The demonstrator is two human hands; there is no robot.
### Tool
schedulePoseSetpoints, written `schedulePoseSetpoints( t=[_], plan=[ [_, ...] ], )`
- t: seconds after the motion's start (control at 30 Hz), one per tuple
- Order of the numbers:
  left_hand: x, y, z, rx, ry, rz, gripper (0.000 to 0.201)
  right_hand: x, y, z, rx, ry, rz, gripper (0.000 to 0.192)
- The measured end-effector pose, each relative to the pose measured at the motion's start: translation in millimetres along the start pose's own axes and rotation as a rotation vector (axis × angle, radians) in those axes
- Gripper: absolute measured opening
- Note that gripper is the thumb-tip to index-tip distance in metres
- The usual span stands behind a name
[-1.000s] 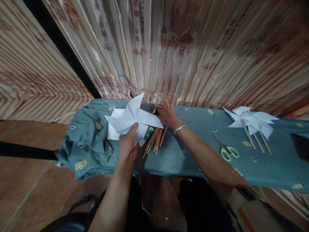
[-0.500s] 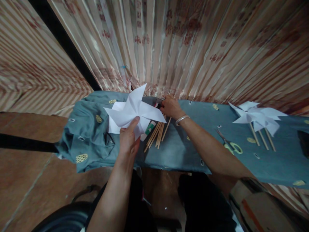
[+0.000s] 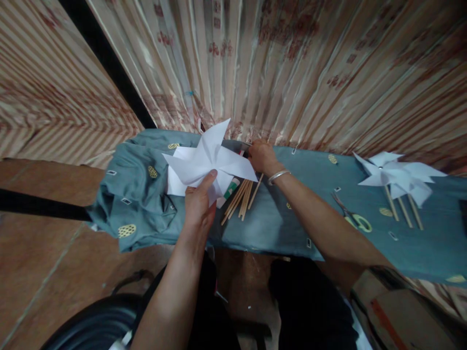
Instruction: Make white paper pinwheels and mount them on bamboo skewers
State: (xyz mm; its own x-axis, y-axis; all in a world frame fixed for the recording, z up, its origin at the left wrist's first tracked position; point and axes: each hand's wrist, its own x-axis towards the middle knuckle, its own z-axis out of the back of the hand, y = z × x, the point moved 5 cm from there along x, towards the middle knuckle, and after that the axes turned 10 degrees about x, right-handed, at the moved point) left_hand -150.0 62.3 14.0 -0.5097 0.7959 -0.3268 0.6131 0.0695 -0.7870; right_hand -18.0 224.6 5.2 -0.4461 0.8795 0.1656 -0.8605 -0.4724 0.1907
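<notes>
My left hand [image 3: 200,201] pinches a white paper pinwheel [image 3: 235,164] near its centre, thumb on top. Under its blades lie white paper sheets [image 3: 175,182]. My right hand [image 3: 263,158] reaches to the back edge of the cloth-covered table, its fingers curled down; what they hold, if anything, is hidden. Several thin wooden sticks [image 3: 239,200] lie in a loose bundle between my hands. Beside them is a green and white tube [image 3: 231,188], partly covered by the pinwheel.
The table [image 3: 270,228] wears a teal cloth with yellow prints. Scissors [image 3: 357,221] with light green handles lie to the right. Beyond them are white pinwheels [image 3: 397,175] on wooden sticks. A striped curtain [image 3: 237,73] hangs close behind. A dark pole [image 3: 109,58] stands at the left.
The view has shifted slightly, so everything on the table appears a little higher and further right. My left hand keeps the pinwheel; my right hand stays at the back edge, fingers still curled.
</notes>
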Motion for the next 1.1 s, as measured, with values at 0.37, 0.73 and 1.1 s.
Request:
schedulePoseSetpoints(
  t=[0.37,0.73,1.1],
  plan=[
    [1.1,0.8,-0.5,0.006,0.027,-0.026,0.029,-69.8,-23.5,20.2,0.575,-0.355,-0.002,0.009],
    [-19.0,34.2,-29.7,0.055,0.198,0.045,0.036,-210.9,-52.4,17.3,0.342,-0.305,-0.13,0.017],
    [-26.7,49.7,-44.4,0.088,0.24,0.027,0.036,-213.0,-62.8,35.2,0.462,-0.311,-0.347,0.025]
  ],
)
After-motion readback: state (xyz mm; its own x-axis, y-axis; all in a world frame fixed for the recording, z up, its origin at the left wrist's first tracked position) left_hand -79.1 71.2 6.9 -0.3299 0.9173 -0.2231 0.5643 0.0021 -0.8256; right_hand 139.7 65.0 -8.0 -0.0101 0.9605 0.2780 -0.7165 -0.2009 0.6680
